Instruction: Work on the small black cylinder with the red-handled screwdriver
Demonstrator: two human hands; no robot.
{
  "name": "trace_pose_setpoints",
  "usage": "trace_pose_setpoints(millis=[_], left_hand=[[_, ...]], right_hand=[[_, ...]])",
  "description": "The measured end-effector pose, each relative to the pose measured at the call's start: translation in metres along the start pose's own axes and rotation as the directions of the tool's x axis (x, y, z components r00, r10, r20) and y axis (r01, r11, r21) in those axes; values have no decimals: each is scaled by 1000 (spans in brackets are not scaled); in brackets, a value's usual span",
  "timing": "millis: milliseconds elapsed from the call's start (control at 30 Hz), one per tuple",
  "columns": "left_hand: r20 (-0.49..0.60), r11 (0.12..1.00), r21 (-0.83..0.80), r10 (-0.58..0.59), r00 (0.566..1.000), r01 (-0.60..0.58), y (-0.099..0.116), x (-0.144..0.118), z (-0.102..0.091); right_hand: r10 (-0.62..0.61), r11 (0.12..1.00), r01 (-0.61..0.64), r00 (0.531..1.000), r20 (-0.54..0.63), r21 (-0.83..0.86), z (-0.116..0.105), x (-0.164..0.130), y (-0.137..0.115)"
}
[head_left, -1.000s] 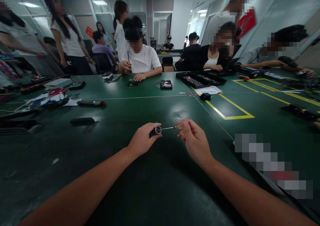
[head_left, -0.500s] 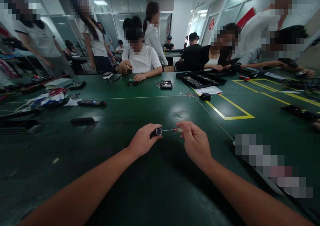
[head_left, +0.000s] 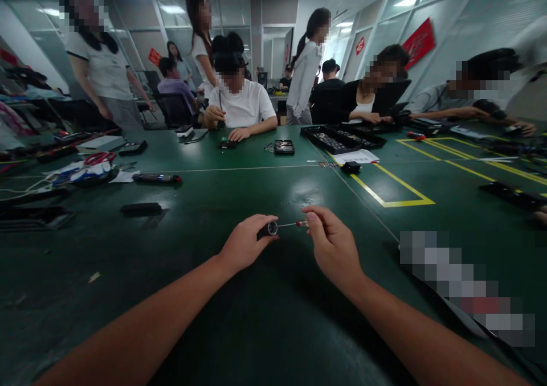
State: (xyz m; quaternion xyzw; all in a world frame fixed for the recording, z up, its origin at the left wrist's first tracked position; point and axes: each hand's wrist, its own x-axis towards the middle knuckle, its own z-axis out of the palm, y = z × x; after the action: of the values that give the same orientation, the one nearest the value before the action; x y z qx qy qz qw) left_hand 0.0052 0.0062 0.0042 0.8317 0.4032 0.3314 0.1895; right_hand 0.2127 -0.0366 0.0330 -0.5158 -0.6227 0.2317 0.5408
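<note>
near the middle of the frame, the left hand [head_left: 244, 243] is pinching a small black cylinder [head_left: 268, 229], and the right hand [head_left: 333, 245] is pinching a thin screwdriver [head_left: 294, 224], its tip touching the cylinder, above the green table [head_left: 222, 192].

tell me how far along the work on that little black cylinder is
Done: the left hand has the small black cylinder gripped above the green table, and the right hand has the thin screwdriver pinched by its handle. In hand: the tip sits at the cylinder's round open end. Left: whatever is inside that end is too small to see, so I can't tell how much driving remains.
</note>
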Motion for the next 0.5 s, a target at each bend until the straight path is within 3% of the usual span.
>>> trace_pose_setpoints(millis=[333, 500], left_hand=[[-3, 1000, -5, -14, 1000, 14, 3, 0, 0], [17, 999, -9, -33, 999, 34, 4, -2, -2]], right_hand=[[107, 984, -109, 994, 20, 139, 3, 0, 6], [30, 997, -31, 1000, 8, 65, 0, -3, 0]])
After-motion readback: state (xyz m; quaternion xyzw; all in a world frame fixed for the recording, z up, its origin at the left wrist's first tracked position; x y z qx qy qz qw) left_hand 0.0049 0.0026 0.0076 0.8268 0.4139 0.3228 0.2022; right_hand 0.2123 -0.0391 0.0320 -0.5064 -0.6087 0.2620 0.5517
